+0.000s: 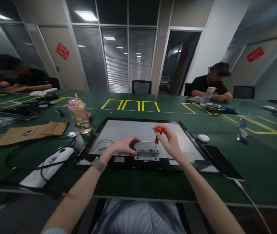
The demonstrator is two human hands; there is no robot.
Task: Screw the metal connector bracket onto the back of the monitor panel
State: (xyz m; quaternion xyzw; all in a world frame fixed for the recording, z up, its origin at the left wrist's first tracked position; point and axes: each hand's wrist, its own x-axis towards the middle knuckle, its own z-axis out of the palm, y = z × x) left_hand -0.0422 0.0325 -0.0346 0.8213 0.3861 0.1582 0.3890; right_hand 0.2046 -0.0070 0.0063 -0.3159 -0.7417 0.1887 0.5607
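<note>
A flat display panel (99, 136) with a black frame and a pale grey back lies on the green table in front of me. Near its front edge sits a metal bracket (146, 158) with connector ports. My right hand (169, 139) is closed around an orange and black screwdriver (157, 136), whose shaft points down at the bracket's right part. My left hand (126, 145) rests at the bracket's left end, its thumb and fingers spread apart around a dark part I cannot make out. Thin wires (101, 144) lie on the panel to its left.
Left of the panel stand a pink-lidded bottle (80, 115), a brown paper envelope (31, 134) and a white power strip (48, 167) with black cables. On the right lie a phone (222, 161) with a white cable and a white oval case (203, 138). People sit across the table.
</note>
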